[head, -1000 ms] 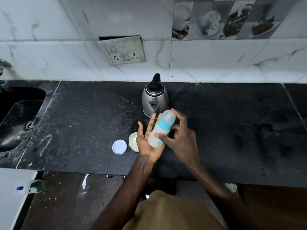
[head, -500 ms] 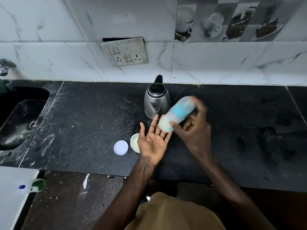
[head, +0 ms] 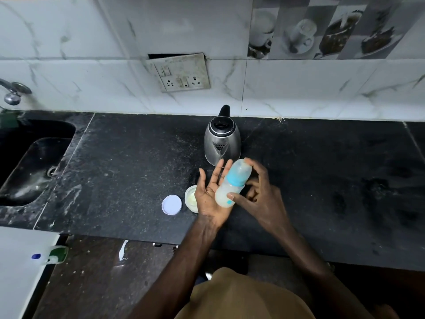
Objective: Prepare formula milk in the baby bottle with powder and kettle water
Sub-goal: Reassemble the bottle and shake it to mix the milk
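baby bottle [head: 232, 184], swung away half a second ago, is back against the flat, spread left hand [head: 210, 196]; right hand [head: 257, 194] fingers clamp it.

On the counter [head: 115, 180], the kettle [head: 222, 143] stands behind the powder tub [head: 190, 199], with the lid [head: 171, 204] just left of it.

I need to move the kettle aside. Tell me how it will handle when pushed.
The kettle looks like stiff steel, so it should slide as one piece on the counter. Its base is wide, so tipping seems unlikely. Its weight depends on the water inside, which I cannot see; push low and slowly.
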